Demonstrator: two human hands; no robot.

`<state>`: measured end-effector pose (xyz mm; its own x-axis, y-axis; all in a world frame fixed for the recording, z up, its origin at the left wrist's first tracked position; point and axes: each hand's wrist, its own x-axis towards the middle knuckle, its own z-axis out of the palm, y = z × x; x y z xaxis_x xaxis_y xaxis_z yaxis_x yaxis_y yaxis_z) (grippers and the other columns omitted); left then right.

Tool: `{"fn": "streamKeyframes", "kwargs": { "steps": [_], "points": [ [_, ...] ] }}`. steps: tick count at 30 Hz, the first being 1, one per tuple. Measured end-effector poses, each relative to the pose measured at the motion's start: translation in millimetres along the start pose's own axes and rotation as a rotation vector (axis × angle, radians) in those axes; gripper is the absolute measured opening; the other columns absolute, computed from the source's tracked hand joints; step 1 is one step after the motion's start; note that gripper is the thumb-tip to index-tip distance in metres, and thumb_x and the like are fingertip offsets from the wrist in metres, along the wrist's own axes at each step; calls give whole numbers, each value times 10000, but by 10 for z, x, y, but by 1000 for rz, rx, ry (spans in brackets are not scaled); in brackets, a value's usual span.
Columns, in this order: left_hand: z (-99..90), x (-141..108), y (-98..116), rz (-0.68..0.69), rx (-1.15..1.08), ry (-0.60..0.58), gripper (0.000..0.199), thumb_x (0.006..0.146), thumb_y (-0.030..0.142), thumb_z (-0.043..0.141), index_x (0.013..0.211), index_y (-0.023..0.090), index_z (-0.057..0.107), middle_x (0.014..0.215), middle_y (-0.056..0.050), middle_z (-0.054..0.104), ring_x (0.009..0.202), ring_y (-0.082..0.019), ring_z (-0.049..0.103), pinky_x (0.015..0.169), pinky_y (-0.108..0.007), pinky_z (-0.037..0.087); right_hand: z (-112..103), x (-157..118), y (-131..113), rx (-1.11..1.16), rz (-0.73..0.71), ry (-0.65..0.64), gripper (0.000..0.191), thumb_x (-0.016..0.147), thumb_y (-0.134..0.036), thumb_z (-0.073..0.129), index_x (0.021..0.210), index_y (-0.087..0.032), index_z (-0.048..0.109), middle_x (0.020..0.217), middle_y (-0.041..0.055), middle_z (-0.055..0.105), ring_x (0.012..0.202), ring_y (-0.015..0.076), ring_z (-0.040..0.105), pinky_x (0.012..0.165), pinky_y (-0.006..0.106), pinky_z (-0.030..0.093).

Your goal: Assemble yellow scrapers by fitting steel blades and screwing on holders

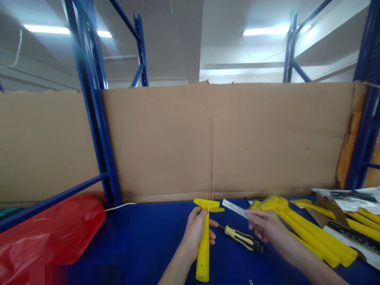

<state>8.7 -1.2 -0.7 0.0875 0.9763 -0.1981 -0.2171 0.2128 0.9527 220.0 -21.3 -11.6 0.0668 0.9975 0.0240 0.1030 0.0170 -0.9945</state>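
A yellow scraper (203, 255) stands nearly upright in my left hand (192, 233), its wide head at the top and its handle end toward me. My thumb lies over the neck, with the fingers wrapped behind it. Between the thumb and fingers of my right hand (263, 223) is a flat metal blade (234, 208), slanting up to the left. Its free end is close to the scraper head but apart from it. Below the blade, a screwdriver (242, 239) with a cream and black handle lies on the blue tabletop (142, 245).
Several yellow scrapers (314, 233) are piled on the right, beside an open carton (332, 208) and white packaging (356, 198). A small metal part (251, 282) lies at the front edge. Red plastic bag (59, 233) fills the left. Cardboard (163, 146) walls the back between blue posts (102, 146).
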Motion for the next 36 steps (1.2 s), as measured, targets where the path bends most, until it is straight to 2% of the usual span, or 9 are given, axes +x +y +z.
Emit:
{"fn": "streamKeyframes", "kwargs": {
  "steps": [5,10,17,24,30,36],
  "points": [
    [16,-20,-41,-1,0,-71,389,792,220,465,1163,185,353,788,-42,651,461,-125,591,354,-200,427,47,-29,-28,41,16,9,272,707,-447,651,736,-177,657,564,-10,571,406,70,410,367,194,255],
    [73,-70,-58,-24,10,-186,462,754,218,491,1193,179,353,744,-28,636,480,-137,597,348,-195,425,89,-68,-64,47,17,5,309,699,-448,649,776,-149,661,537,-30,561,399,55,401,379,179,242],
    [90,-65,-104,-61,0,-306,481,767,288,533,1199,139,384,804,-98,686,487,-146,613,365,-201,433,158,-122,-125,49,-2,27,324,683,-482,642,635,-164,605,535,-36,546,397,57,397,387,192,255],
    [127,-88,-102,-64,-16,-306,514,749,208,505,1232,133,346,826,-114,695,504,-147,626,385,-203,460,201,-105,-129,45,20,35,314,677,-485,625,647,-172,613,520,-35,536,394,74,390,392,211,251],
    [148,-92,-104,-72,-37,-313,584,702,185,545,1247,164,336,912,-114,687,527,-150,637,393,-214,473,228,-104,-121,39,23,23,318,704,-475,601,658,-164,648,407,-53,459,379,81,351,390,205,218],
    [157,-94,-119,-74,-52,-352,600,726,146,520,1288,151,310,916,-133,689,551,-158,644,400,-215,477,270,-92,-101,16,36,31,340,699,-475,590,771,-159,694,389,-57,459,369,82,355,379,199,229]
  ]
}}
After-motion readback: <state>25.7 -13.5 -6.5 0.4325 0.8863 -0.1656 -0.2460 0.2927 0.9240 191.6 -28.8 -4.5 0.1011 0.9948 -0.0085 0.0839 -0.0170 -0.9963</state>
